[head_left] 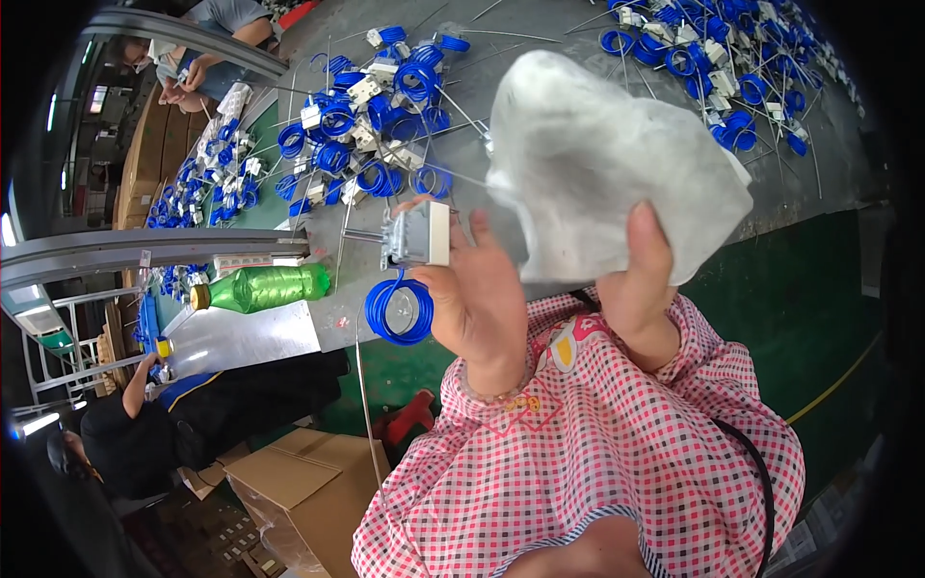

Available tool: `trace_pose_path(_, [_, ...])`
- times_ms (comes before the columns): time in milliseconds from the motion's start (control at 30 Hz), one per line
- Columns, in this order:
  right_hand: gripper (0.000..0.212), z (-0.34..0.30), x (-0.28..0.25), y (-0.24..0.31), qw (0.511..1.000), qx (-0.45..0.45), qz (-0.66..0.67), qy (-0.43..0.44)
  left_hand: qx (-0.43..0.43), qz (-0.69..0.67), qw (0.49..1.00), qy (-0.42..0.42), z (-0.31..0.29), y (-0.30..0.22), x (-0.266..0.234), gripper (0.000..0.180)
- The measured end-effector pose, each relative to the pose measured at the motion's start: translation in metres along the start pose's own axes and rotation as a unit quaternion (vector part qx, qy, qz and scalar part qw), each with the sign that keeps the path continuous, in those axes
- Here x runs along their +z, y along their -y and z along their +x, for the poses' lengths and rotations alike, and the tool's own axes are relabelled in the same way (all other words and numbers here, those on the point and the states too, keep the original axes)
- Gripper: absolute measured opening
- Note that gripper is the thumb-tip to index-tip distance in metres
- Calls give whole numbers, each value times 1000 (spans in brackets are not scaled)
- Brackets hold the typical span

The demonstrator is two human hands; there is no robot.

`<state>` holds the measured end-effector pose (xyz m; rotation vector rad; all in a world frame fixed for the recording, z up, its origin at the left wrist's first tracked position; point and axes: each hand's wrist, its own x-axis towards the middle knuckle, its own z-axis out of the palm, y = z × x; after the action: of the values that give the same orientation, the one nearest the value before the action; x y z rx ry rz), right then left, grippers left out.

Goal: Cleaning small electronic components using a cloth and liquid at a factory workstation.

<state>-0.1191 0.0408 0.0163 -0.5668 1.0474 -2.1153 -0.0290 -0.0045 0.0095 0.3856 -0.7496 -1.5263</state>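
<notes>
My left hand [488,310] is closed round a small thermostat-like control [416,236] with a white block face and a metal body. From it hangs a coil of blue tubing [399,312], and a thin grey wire runs down from the coil. To the right, my right hand [641,279] grips a crumpled white cloth [607,164] with the thumb on the near side; its other fingers are hidden behind. The cloth is raised over the grey table, apart from the control. Beyond both hands lies a pile of similar controls with blue coils [371,116].
More such controls [708,58] are heaped at the far right. A green bottle [268,288] lies on its side by a metal rail [193,249] at left. A cardboard box [308,491] stands lower left. Two people are nearby, one at the far left, one at the lower left.
</notes>
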Motion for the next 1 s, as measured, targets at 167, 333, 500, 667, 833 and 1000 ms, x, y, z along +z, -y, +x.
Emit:
trace_pose_path(167, [45, 7, 8, 5, 801, -352, -436, 212, -106, -18, 994, -9, -18, 2, 4, 55])
trace_pose_path(333, [43, 1, 13, -2, 845, -285, -380, 243, -25, 159, 987, -16, -36, 11, -15, 43])
trace_pose_path(500, [47, -9, 11, -8, 841, -304, -398, 207, -20, 145, 989, -24, -35, 10, -10, 41])
trace_pose_path(667, [48, 19, -2, 13, 771, -411, -388, 294, -97, -47, 994, -9, -16, 7, -2, 40])
trace_pose_path(833, [43, 4, -39, 4, 988, -14, 90, 122, -35, 96, 989, 102, 10, 21, -29, 55])
trace_pose_path(1000, [39, 42, -80, 21, 988, 10, 142, -53, -34, 351, 902, 249, 44, 5, -64, 59])
